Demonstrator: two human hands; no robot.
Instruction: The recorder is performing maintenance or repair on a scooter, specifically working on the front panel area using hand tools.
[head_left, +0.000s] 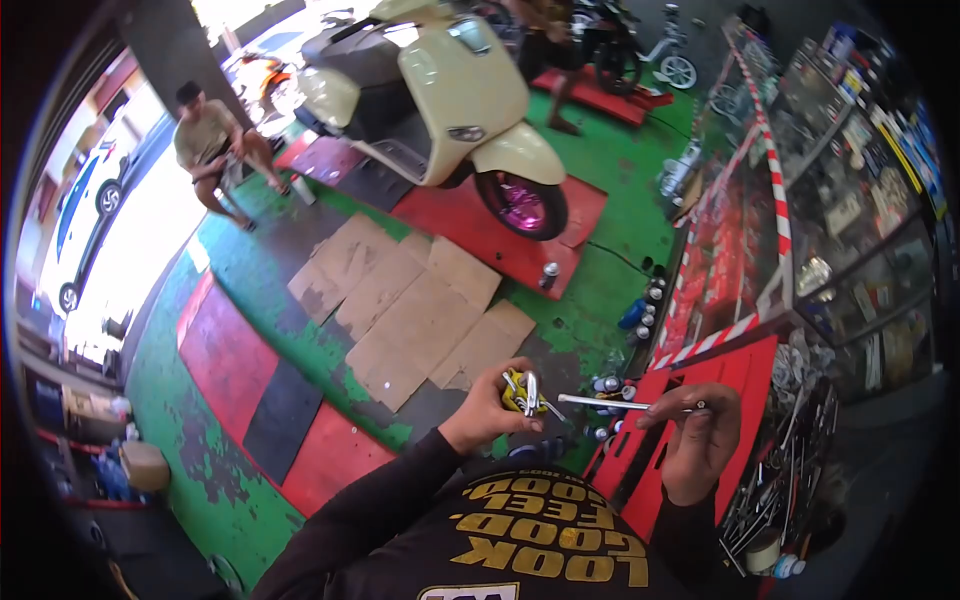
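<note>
Fingers curled, my left hand [488, 408] grips a small yellow and silver metal part [524, 393], whose exact kind I cannot make out. A thin silver piece sticks out of it toward the right. My right hand [697, 440] pinches a long slim metal rod [605, 402] between thumb and fingers. The rod lies nearly level, its free end pointing left at the yellow part, with a small gap between them. Both hands are in front of my chest, above the floor and the red bench [735, 400].
A cream scooter [470, 95] stands on a red lift platform [440, 215] ahead. Flattened cardboard [410, 315] lies on the green floor. A seated person [212, 145] is at the far left. Loose tools [790, 465] crowd the right, below a glass cabinet [850, 220]. Several cans [648, 305] stand nearby.
</note>
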